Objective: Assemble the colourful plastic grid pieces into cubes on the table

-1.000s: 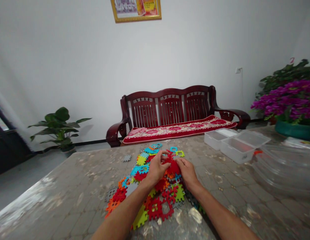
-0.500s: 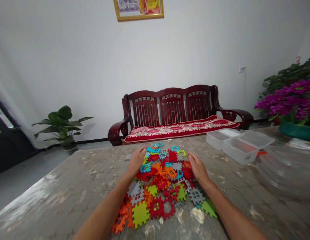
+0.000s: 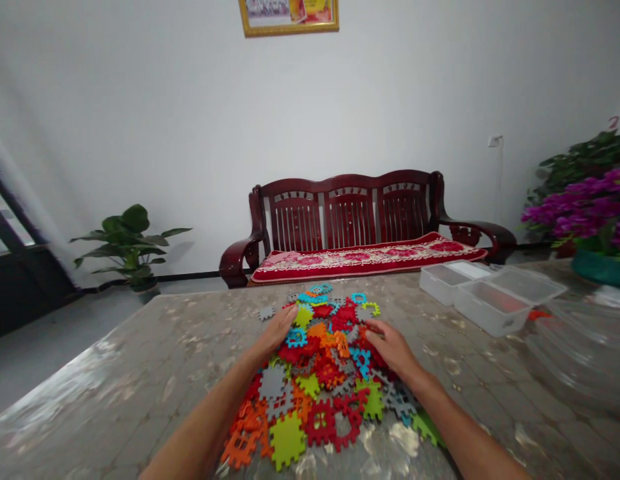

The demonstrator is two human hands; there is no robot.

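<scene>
two hands flanking a heap of toothed tiles

the left hand (image 3: 277, 330) lay flat and released, palm down, fingers stretched forward along the left edge of the multicoloured heap of flat toothed plastic tiles (image 3: 323, 383). the right hand (image 3: 393, 347) rested palm down on the heap's other flank, fingers bent onto red pieces; whether it pinched one could not be told. the heap sat between both hands and spread back between the forearms, on the glossy stone-patterned table (image 3: 140, 373). beyond the right hand stood clear plastic boxes (image 3: 490, 300). far ahead of the hands, a gold-framed picture (image 3: 289, 15) was cut off at the top, its writing too blurred to read. both elbows fell outside the frame.
</scene>
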